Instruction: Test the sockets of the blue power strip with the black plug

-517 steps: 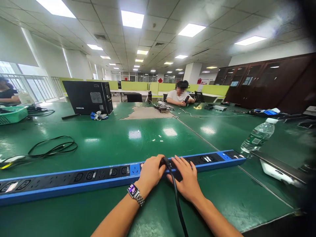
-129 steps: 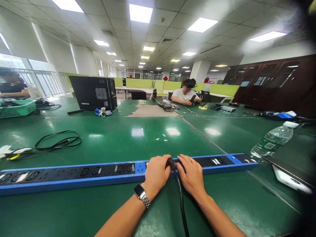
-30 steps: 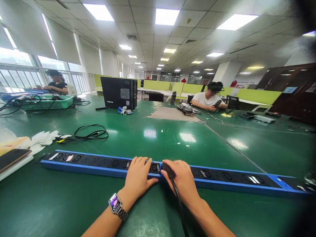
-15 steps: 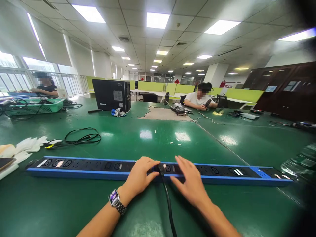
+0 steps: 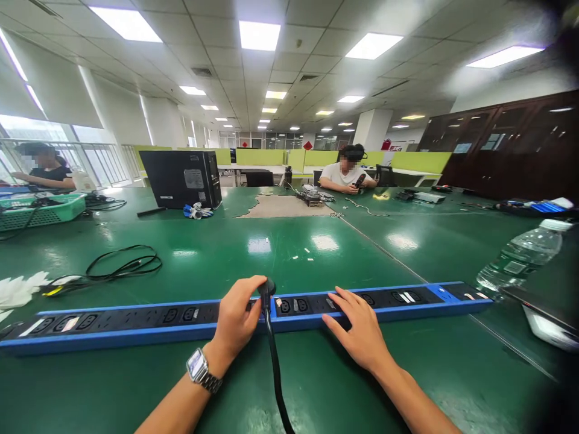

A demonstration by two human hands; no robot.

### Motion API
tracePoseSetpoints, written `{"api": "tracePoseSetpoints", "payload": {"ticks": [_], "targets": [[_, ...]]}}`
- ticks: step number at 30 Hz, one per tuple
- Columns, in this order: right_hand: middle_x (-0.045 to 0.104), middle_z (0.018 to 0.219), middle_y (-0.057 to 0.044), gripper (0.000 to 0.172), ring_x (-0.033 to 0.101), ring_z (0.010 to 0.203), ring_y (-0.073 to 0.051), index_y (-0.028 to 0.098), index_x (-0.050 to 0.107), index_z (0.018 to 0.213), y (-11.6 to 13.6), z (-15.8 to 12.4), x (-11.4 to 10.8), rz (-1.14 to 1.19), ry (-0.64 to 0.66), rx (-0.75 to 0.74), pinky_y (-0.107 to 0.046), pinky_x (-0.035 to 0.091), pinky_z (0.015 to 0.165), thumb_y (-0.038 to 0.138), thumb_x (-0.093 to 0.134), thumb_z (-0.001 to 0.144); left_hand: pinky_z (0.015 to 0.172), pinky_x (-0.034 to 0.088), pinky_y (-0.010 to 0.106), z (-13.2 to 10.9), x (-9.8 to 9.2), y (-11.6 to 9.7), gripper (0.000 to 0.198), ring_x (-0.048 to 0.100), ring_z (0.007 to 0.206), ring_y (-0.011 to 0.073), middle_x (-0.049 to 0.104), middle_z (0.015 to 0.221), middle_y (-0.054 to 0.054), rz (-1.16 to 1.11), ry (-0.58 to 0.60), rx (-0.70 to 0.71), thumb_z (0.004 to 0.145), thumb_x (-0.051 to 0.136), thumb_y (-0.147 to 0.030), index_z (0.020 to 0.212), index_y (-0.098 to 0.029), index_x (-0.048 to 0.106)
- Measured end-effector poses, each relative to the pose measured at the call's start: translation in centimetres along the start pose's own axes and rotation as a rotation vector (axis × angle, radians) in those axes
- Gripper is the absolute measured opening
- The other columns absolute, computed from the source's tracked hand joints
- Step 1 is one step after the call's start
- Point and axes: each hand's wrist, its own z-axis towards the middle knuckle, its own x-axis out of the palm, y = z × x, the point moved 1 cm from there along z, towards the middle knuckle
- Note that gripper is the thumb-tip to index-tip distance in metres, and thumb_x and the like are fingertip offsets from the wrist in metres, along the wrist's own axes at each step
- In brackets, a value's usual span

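A long blue-edged black power strip [image 5: 298, 305] lies across the green table in front of me. My left hand [image 5: 235, 316], wearing a metal-band watch [image 5: 198, 365] on its wrist, pinches a black power plug [image 5: 268, 288] between thumb and fingers. The plug's head shows above the strip's far edge; its prongs are hidden, so contact with a socket cannot be made out. From it a thick black cable [image 5: 277, 367] runs toward me. To the right of the plug, my right hand [image 5: 359, 328] has its fingers apart over the strip, holding nothing.
Beyond the strip lie a coiled black cable [image 5: 126, 263], a black computer case [image 5: 176, 179] and blue-and-white gloves [image 5: 198, 210]. A water bottle [image 5: 520, 256] leans near the strip's right end. One person [image 5: 346, 175] sits across the table, another [image 5: 43, 166] at far left.
The plug has risen and tilted in my left hand, its head now above the strip's far edge. My right hand stays over the strip. The view has turned right, bringing the bottle fully into sight.
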Motion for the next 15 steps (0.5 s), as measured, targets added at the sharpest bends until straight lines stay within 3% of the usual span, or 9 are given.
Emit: {"api": "tracePoseSetpoints", "payload": {"ticks": [2, 5, 8, 11, 15], "targets": [[0.057, 0.137, -0.010, 0.051, 0.049, 0.127, -0.030, 0.022, 0.061, 0.125, -0.2, 0.0, -0.2, 0.017, 0.006, -0.008, -0.053, 0.041, 0.104, 0.054, 0.056, 0.085, 0.088, 0.052, 0.034, 0.8, 2.0, -1.2, 0.033, 0.064, 0.099, 0.0200, 0.069, 0.108, 0.008, -0.008, 0.029, -0.031, 0.090, 0.050, -0.010, 0.121, -0.020, 0.056], [0.057, 0.137, -0.010, 0.054, 0.049, 0.128, -0.029, 0.022, 0.057, 0.130, -0.5, -0.1, -0.4, 0.051, 0.013, -0.036, -0.052, 0.041, 0.105, 0.047, 0.061, 0.082, 0.084, 0.053, 0.033, 1.7, 5.9, -3.0, 0.033, 0.065, 0.094, 0.0200, 0.071, 0.104, 0.006, -0.013, 0.223, -0.096, 0.086, 0.055, -0.009, 0.118, -0.020, 0.059], [0.056, 0.138, -0.010, 0.054, 0.048, 0.129, -0.029, 0.022, 0.057, 0.129, -0.5, -0.3, -0.5, 0.066, 0.013, -0.053, -0.052, 0.040, 0.106, 0.039, 0.065, 0.078, 0.085, 0.054, 0.034, 2.1, 8.7, -4.0, 0.034, 0.065, 0.094, 0.0203, 0.071, 0.104, 0.005, 0.012, 0.331, -0.178, 0.086, 0.060, -0.010, 0.118, -0.021, 0.060], [0.056, 0.138, -0.010, 0.052, 0.048, 0.128, -0.029, 0.022, 0.058, 0.127, -0.5, -0.3, -0.4, 0.066, 0.008, -0.054, -0.052, 0.039, 0.106, 0.037, 0.066, 0.078, 0.085, 0.053, 0.034, 2.4, 9.7, -4.1, 0.031, 0.065, 0.095, 0.0211, 0.071, 0.104, 0.005, 0.060, 0.394, -0.179, 0.086, 0.062, -0.012, 0.116, -0.021, 0.061], [0.057, 0.136, -0.009, 0.054, 0.050, 0.126, -0.028, 0.023, 0.055, 0.129, -0.1, -0.2, -0.4, 0.080, -0.019, -0.072, -0.051, 0.040, 0.105, 0.038, 0.065, 0.078, 0.086, 0.052, 0.038, 2.8, 9.6, -4.4, 0.025, 0.064, 0.095, 0.0230, 0.072, 0.100, 0.006, 0.126, 0.471, -0.119, 0.086, 0.064, -0.016, 0.111, -0.021, 0.063]]}}
